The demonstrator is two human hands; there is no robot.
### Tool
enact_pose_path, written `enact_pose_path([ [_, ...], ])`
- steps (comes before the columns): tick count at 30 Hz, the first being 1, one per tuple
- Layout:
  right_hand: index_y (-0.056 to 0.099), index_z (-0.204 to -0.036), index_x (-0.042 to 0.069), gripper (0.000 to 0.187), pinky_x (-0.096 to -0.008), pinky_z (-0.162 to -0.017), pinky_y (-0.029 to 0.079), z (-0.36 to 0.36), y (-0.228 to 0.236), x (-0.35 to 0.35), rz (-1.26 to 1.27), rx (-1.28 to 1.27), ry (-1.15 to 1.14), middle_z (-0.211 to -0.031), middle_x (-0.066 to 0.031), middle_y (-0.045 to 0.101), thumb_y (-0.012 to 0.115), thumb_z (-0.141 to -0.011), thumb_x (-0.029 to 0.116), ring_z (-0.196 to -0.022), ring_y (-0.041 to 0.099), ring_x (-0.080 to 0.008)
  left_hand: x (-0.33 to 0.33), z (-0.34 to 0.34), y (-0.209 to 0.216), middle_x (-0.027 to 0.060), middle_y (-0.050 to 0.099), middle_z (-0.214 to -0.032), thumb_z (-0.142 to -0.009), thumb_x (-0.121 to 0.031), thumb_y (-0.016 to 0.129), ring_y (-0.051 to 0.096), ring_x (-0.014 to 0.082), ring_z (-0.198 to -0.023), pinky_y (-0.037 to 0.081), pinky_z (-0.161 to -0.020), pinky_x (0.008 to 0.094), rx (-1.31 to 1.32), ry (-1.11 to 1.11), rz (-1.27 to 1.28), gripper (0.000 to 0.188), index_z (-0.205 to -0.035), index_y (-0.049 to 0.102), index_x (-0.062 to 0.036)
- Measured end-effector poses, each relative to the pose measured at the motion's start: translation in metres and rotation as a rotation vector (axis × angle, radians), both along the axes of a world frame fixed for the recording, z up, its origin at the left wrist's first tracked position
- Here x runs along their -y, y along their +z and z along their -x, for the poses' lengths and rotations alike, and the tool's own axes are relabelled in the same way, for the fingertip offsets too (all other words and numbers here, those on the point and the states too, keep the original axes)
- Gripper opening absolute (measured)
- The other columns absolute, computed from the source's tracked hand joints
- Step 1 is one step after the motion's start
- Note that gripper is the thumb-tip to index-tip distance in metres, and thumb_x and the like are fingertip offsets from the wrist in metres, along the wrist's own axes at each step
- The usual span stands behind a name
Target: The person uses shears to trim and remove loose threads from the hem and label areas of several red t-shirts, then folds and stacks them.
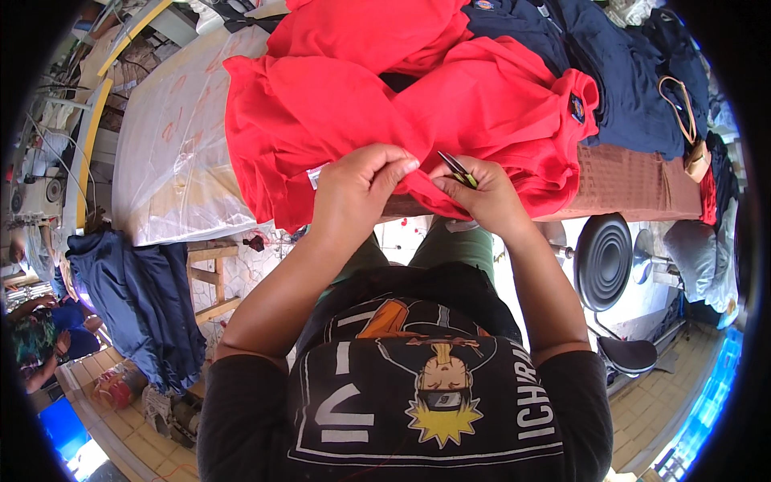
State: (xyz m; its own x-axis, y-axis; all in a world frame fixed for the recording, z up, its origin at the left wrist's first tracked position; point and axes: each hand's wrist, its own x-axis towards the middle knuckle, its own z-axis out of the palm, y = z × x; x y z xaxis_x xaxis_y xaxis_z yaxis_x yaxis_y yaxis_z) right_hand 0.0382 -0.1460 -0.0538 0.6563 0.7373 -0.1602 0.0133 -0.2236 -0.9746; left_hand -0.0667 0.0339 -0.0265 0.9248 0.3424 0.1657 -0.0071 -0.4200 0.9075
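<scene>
A red garment (337,104) lies spread over the work table in front of me, its near edge hanging toward my body. My left hand (357,189) is closed, thumb against the fingers, pinching the garment's edge. Just to the right, my right hand (488,197) grips small yellow-and-black thread snips (458,170), their points aimed up and to the left. The same hand also rests against the red cloth, and a stretch of the edge runs between both hands. Whether its fingertips pinch the cloth is partly hidden.
Dark navy garments (634,88) are piled at the right of the table. A plastic-covered surface (181,145) lies to the left, with navy cloth (136,297) hanging below it. A round black stool seat (604,261) stands at the right. Another person (44,337) is at the far left.
</scene>
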Motion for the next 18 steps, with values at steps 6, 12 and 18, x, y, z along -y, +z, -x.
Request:
enact_pose_path([
  [6,0.068,-0.098,0.002,0.012,-0.0222,-0.070,0.047,0.005,0.017,-0.001,-0.095,0.122,-0.147,-0.084,-0.0007,0.065,0.069,-0.087,0.007,-0.075,0.057,-0.0060,-0.008,-0.005,-0.002,0.0051,0.070,-0.088,-0.093,-0.017,0.063,0.059,0.0068,-0.073,0.050,-0.070,0.0223,-0.024,-0.013,0.283,0.019,-0.095,0.065,0.0015],
  [12,0.070,-0.096,0.005,0.021,-0.0253,-0.054,0.040,0.024,0.040,-0.021,-0.115,0.467,-0.144,-0.072,-0.0019,0.056,0.078,-0.078,0.013,-0.061,0.049,-0.0081,0.002,-0.005,0.006,0.0061,0.070,-0.091,-0.094,-0.015,0.062,0.062,0.0083,-0.080,0.051,-0.074,0.0225,0.020,-0.020,0.240,0.017,-0.096,0.065,0.0015],
  [18,0.067,-0.094,0.001,0.010,-0.0226,-0.066,0.045,0.023,0.029,-0.022,-0.215,0.144,-0.174,-0.076,-0.0006,0.062,0.068,-0.089,0.010,-0.070,0.054,-0.0062,-0.012,-0.004,-0.012,0.0078,0.070,-0.096,-0.093,-0.014,0.063,0.064,0.0104,-0.090,0.050,-0.081,0.0244,0.094,-0.184,0.222,0.021,-0.107,0.067,0.0006],
])
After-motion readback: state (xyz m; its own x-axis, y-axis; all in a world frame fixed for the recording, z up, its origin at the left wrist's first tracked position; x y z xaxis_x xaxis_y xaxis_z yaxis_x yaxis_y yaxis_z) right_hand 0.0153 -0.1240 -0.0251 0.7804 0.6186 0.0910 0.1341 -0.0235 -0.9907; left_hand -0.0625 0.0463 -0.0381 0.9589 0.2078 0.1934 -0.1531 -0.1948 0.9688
